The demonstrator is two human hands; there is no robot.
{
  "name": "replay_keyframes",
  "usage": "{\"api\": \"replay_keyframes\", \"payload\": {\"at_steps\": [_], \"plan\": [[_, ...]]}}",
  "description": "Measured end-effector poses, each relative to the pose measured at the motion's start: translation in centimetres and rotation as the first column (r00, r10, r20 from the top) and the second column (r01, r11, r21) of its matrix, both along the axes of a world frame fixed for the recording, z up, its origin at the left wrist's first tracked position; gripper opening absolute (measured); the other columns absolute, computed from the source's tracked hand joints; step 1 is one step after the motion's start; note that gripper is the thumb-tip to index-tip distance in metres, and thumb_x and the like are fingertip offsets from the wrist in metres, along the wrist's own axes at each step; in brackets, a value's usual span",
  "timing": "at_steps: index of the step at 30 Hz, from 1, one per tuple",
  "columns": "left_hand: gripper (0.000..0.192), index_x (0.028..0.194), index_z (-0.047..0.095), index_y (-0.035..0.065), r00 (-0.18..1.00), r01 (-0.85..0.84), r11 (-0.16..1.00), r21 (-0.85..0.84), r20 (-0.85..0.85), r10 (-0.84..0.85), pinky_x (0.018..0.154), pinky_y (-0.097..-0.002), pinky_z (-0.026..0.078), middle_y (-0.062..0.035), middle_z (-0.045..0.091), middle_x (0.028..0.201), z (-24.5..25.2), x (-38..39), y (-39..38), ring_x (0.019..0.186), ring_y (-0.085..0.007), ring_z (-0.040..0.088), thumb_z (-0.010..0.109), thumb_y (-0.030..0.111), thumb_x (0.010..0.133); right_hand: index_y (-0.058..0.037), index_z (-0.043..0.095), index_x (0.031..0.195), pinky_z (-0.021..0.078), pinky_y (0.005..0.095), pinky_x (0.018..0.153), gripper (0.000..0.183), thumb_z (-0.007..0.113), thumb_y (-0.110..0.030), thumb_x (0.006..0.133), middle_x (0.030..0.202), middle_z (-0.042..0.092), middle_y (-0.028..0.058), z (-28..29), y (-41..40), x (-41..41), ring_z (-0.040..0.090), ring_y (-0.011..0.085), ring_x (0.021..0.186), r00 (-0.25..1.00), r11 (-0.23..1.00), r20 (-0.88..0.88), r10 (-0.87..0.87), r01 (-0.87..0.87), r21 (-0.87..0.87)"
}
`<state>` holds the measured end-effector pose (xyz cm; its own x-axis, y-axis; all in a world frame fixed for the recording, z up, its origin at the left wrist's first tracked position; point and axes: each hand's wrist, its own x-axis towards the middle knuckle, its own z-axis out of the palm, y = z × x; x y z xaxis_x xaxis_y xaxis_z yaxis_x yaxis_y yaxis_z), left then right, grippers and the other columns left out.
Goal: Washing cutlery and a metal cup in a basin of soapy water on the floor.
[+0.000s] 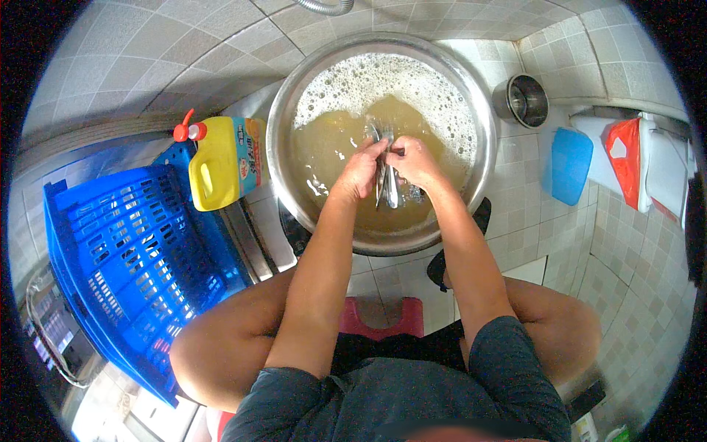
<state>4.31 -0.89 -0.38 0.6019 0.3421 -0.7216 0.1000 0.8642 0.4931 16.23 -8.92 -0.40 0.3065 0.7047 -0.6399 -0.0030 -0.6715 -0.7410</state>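
Note:
A wide steel basin point(281, 190) of cloudy brownish water stands on the floor before me, with white foam point(381, 72) along its far side. Over the water my left hand point(360, 168) grips a bundle of metal cutlery point(392, 190). Fork tines show at its far end, and rounded handles point back towards me. My right hand point(411, 160) closes around the same bundle from the right, its fingers touching the pieces. How many pieces there are is hidden by my fingers.
Left of the basin stand a yellow detergent jug point(212, 166) with a red pump top and a blue plastic crate point(138, 243). To the right are a small steel pot point(527, 100) and a blue plastic container point(570, 166). A red stool point(381, 326) is under me.

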Motion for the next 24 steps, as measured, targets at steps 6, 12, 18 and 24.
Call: {"api": "replay_keyframes", "payload": {"at_steps": [6, 12, 18, 24], "plan": [[0.056, 0.131, 0.048, 0.0146, 0.982, 0.158, 0.977, -0.143, 0.126, -0.140, 0.093, -0.0540, 0.039, -0.0047, 0.056, 0.126, 0.8, 0.2, 0.1, 0.118, -0.0205, 0.049, 0.037, 0.057, 0.097, 0.0010, 0.066, 0.099, 0.0515, 0.0393, 0.074, 0.040, 0.071, -0.029, 0.073, 0.088, 0.069, 0.0158, -2.0, -1.0, 0.9, 0.066, 0.0253, 0.079, 0.981, 0.987, 0.131, 0.145, -0.152, 0.048], [0.050, 0.134, 0.046, 0.0151, 0.978, 0.146, 0.978, -0.150, 0.171, -0.120, 0.074, -0.0427, 0.053, -0.0075, 0.055, 0.124, 0.5, -0.1, 0.0, 0.102, -0.0204, 0.059, 0.045, 0.049, 0.097, -0.0025, 0.067, 0.099, 0.0502, 0.0332, 0.065, 0.024, 0.066, -0.015, 0.078, 0.085, 0.068, 0.0094, -0.4, -0.7, 1.3, 0.065, 0.0189, 0.073, 0.975, 0.997, -0.207, -0.080, 0.073, -0.039], [0.041, 0.123, 0.053, 0.0060, 0.982, 0.184, 0.982, -0.041, 0.047, -0.182, 0.076, -0.0364, 0.051, -0.0073, 0.061, 0.115, -1.9, -1.0, -0.6, 0.095, -0.0194, 0.061, 0.059, 0.036, 0.095, -0.0074, 0.070, 0.096, 0.0443, 0.0251, 0.049, 0.018, 0.066, -0.023, 0.087, 0.075, 0.065, -0.0004, -1.4, -1.5, 1.3, 0.058, 0.0095, 0.059, 0.891, 0.969, -0.411, -0.190, 0.238, 0.069], [0.060, 0.117, 0.059, -0.0045, 0.981, 0.171, 0.975, 0.143, -0.114, -0.155, 0.084, -0.0341, 0.049, -0.0093, 0.066, 0.110, -2.8, -1.3, -1.9, 0.095, -0.0202, 0.062, 0.065, 0.047, 0.089, -0.0048, 0.071, 0.101, 0.0413, 0.0253, 0.045, 0.030, 0.061, -0.032, 0.092, 0.069, 0.061, -0.0023, -1.6, -1.6, -0.2, 0.053, 0.0070, 0.054, 0.939, 0.969, -0.245, -0.240, 0.248, 0.005]]}}
